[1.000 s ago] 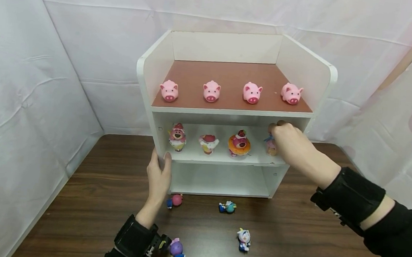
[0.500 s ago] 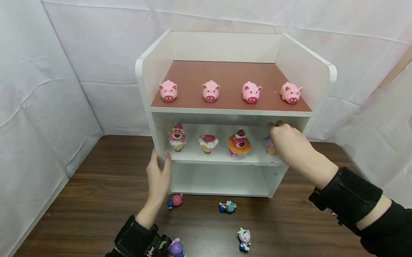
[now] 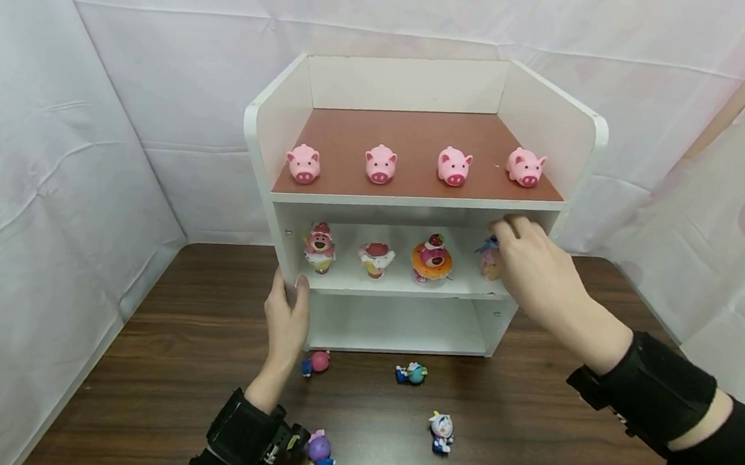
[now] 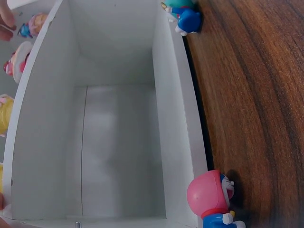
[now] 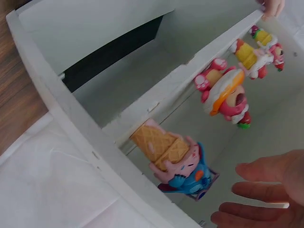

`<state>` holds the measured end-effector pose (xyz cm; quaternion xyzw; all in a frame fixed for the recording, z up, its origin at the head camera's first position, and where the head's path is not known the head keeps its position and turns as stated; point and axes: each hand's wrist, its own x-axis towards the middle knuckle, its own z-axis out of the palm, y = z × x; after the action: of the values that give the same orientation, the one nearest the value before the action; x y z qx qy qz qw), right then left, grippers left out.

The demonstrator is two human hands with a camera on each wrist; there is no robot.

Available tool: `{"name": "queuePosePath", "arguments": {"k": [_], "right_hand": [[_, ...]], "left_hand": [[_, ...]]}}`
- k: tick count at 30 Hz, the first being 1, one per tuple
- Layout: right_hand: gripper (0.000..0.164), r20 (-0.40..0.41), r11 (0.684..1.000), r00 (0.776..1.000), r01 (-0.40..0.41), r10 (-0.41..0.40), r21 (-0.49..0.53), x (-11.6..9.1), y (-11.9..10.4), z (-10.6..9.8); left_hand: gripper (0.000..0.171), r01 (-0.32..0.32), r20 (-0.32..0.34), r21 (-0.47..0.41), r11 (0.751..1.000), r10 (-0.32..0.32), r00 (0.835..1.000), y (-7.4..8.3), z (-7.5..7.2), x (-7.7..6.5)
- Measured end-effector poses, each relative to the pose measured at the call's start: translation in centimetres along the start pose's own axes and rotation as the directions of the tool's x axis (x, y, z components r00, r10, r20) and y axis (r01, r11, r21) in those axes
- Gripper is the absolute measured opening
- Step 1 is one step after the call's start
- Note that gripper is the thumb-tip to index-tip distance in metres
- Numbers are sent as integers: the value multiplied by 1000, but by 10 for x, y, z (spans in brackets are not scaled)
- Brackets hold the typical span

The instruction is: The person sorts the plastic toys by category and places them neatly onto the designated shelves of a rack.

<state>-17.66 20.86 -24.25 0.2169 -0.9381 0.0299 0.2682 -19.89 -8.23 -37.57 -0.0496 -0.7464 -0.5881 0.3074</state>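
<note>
While the left hand [image 3: 286, 324] is gripping the shelf unit [image 3: 416, 90], the right hand [image 3: 537, 267], holding nothing, is easing off the cone figurine [image 5: 166, 154] standing at the middle shelf's [image 3: 345, 286] right end, so its placing is apparently finishing.

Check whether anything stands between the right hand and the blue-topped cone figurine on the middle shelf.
Nothing visible does: the right wrist view shows a bare gap between the right hand and the cone figurine. The bear in the orange ring stands to one side, outside that gap.
</note>
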Motion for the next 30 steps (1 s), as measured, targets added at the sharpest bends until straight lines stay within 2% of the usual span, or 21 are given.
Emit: {"name": "queuePosePath", "arguments": {"k": [5,9,13,20,25,26,30], "right_hand": [[24,-142,996,987,85,-79,37,-15,-6,-2],[26,-200,985,968,164,-150,57,-28,-12,-1],[32,-186,977,964,203,-189,62,-45,-20,4],[33,-82,970,974,220,-212,108,-75,-36,21],[35,-39,955,967,256,-253,153,-91,-42,36],[36,-37,949,963,268,-265,164,-93,-43,39],[40,6,928,949,308,-316,211,-102,-45,49]], "left_hand": [[39,-1,0,-1,1000,1,1000,0,0,0],[39,-1,-3,2,1000,1,1000,-1,-1,0],[40,-2,1,3,1000,2,1000,-1,0,0],[40,0,4,6,1000,0,1000,0,0,0],[40,0,-1,6,1000,0,1000,-1,0,1],[40,-31,-13,22,999,32,999,-17,2,2],[40,-25,-13,25,999,25,1000,-17,2,2]]}}
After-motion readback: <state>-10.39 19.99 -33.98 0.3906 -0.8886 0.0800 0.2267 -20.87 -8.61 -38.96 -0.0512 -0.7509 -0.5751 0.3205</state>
